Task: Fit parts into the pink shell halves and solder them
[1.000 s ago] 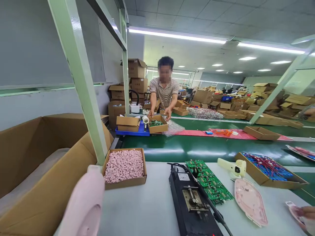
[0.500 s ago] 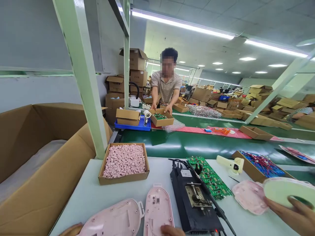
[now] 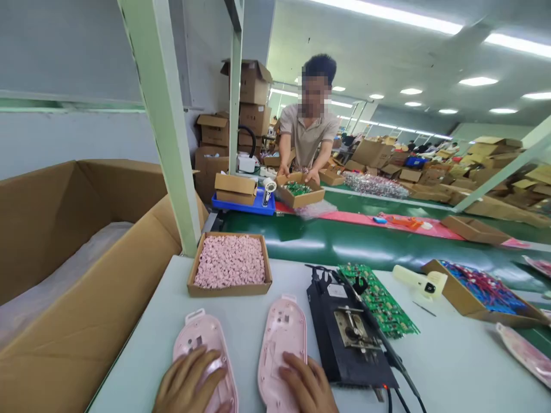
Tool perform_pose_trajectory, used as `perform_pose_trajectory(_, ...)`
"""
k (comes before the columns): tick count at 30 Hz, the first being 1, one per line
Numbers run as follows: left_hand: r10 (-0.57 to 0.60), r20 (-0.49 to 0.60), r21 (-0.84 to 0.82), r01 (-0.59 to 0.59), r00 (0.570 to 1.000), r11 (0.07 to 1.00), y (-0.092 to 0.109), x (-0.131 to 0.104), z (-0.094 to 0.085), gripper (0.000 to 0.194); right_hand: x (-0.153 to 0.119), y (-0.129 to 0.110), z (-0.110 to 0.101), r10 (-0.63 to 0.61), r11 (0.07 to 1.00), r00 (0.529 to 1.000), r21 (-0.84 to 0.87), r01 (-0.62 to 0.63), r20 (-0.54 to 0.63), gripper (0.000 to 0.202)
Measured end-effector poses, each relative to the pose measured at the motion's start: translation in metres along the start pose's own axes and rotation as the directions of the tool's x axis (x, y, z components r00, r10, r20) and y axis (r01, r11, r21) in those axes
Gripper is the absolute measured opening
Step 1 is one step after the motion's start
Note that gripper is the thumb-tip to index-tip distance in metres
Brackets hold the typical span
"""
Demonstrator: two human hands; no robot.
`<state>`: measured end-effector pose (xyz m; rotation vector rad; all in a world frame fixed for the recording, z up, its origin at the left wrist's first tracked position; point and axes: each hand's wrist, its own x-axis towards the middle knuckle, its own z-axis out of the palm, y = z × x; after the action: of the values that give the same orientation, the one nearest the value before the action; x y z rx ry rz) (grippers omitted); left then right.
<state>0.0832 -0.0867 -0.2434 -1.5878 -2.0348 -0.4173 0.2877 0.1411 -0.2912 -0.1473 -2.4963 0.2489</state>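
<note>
Two pink shell halves (image 3: 207,358) (image 3: 282,349) are lying side by side on the white surface (image 3: 451,367), just left of the black fixture (image 3: 348,338). Left hand (image 3: 187,384) is pressing flat on the left shell, right hand (image 3: 307,384) on the right one; each grip is splayed, clasping nothing. Box of pink parts (image 3: 230,264) is sitting just behind.

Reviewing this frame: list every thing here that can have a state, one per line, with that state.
Left hand: flat on the left pink oval plastic shell.
Right hand: flat on the right pink oval plastic shell.
Both shells: lying inner side up on the white table.
Shallow cardboard tray of small pink parts: open, full.
Large brown cardboard carton: open.
Black bench device with cable: lying flat, cable attached.
</note>
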Motion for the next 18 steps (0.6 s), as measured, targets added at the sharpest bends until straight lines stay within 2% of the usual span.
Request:
perform_pose_trajectory(2, 0.001, 0.184, -0.114, 0.021, 0.983, 0.993, -0.002, 0.010, -0.010, 0.033, 0.005, -0.009, -0.011, 0.032, 0.996, 0.998, 0.077, -0.037, 0.057, 0.054)
perform_pose_trajectory(4, -0.002, 0.360, -0.242, 0.095, 0.933, 0.966, -0.008, 0.019, -0.020, 0.031, 0.012, -0.018, -0.022, 0.108, 0.984, 0.983, 0.123, -0.127, 0.148, 0.054)
perform_pose_trajectory(6, 0.019, 0.459, -0.345, 0.159, 0.888, 0.925, -0.012, 0.027, -0.025, 0.029, 0.017, -0.024, -0.029, 0.124, 0.976, 0.972, 0.152, -0.156, 0.201, 0.052)
perform_pose_trajectory(12, 0.017, 0.535, -0.433, 0.257, 0.845, 0.864, -0.009, 0.042, -0.027, 0.030, 0.014, -0.026, -0.036, 0.079, 0.972, 0.971, 0.200, -0.126, 0.225, 0.049)
perform_pose_trajectory(15, 0.016, 0.544, -0.462, 0.283, 0.839, 0.840, -0.006, 0.050, -0.026, 0.032, 0.014, -0.025, -0.039, 0.000, 0.967, 0.973, 0.247, -0.058, 0.231, 0.050)
perform_pose_trajectory(18, 0.022, 0.533, -0.479, 0.280, 0.846, 0.832, -0.007, 0.050, -0.027, 0.033, 0.017, -0.023, -0.038, -0.089, 0.967, 0.979, 0.253, 0.041, 0.183, 0.053)
